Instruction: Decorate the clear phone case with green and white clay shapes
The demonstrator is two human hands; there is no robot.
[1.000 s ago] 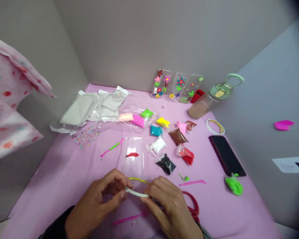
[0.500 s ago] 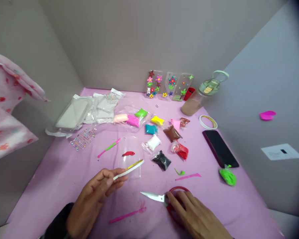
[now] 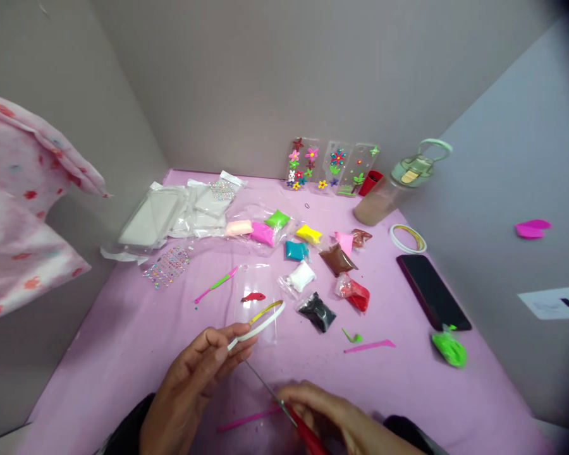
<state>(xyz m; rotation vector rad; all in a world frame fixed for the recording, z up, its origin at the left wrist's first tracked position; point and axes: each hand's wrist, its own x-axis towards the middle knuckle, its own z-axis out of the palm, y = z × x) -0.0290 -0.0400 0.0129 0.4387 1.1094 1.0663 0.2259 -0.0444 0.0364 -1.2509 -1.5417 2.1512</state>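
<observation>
My left hand (image 3: 196, 373) pinches a thin white tape ring (image 3: 258, 323) with a yellow inner edge, held edge-on above the pink table. My right hand (image 3: 332, 420) grips red-handled scissors (image 3: 284, 411), whose blades point up-left toward the ring. Just beyond the ring lies a clear phone case (image 3: 258, 297) with a small red clay shape (image 3: 253, 296) on it.
Small bags of coloured clay (image 3: 308, 253) lie mid-table. Pink tools (image 3: 368, 345), a green-pink tool (image 3: 215, 285), a sticker sheet (image 3: 167, 266), packaged cases (image 3: 171, 212), decorated cases (image 3: 329, 165), a bottle (image 3: 398, 183), another tape ring (image 3: 408, 239), a dark phone (image 3: 432, 292) and green clay (image 3: 449, 349) surround them.
My right hand let go of the tape ring, reached to the scissors on the table, picked them up and brought the blades toward the ring. My left hand kept the ring raised.
</observation>
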